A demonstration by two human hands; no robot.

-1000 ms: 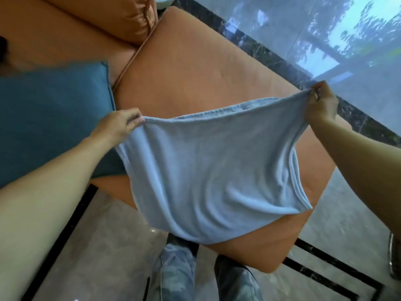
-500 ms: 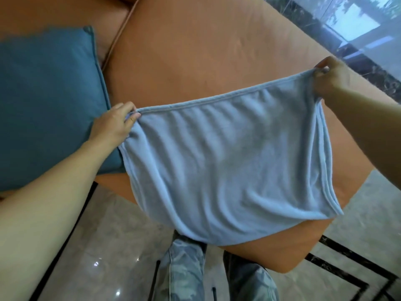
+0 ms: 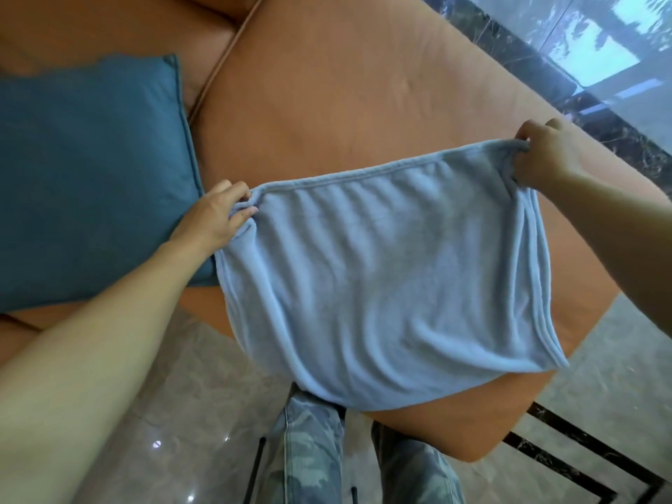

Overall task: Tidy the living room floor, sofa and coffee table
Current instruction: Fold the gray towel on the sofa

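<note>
A folded light blue fleece blanket (image 3: 392, 278) hangs stretched between my two hands above the front of the orange sofa seat (image 3: 345, 103). My left hand (image 3: 214, 216) pinches its top left corner, beside the teal cushion. At the top right corner my right hand (image 3: 542, 158) grips the gathered edge. The blanket's lower part drapes over the seat's front edge and hides part of my legs.
A teal cushion (image 3: 87, 176) lies on the sofa at the left. Glossy marble floor (image 3: 174, 412) with black inlay lines runs below the seat and at the right. My legs in camouflage trousers (image 3: 312, 449) stand against the sofa front.
The blanket has come lower and closer over the seat, with both hands still holding its top corners. The view has tilted down, so the orange back cushion is out of sight.
</note>
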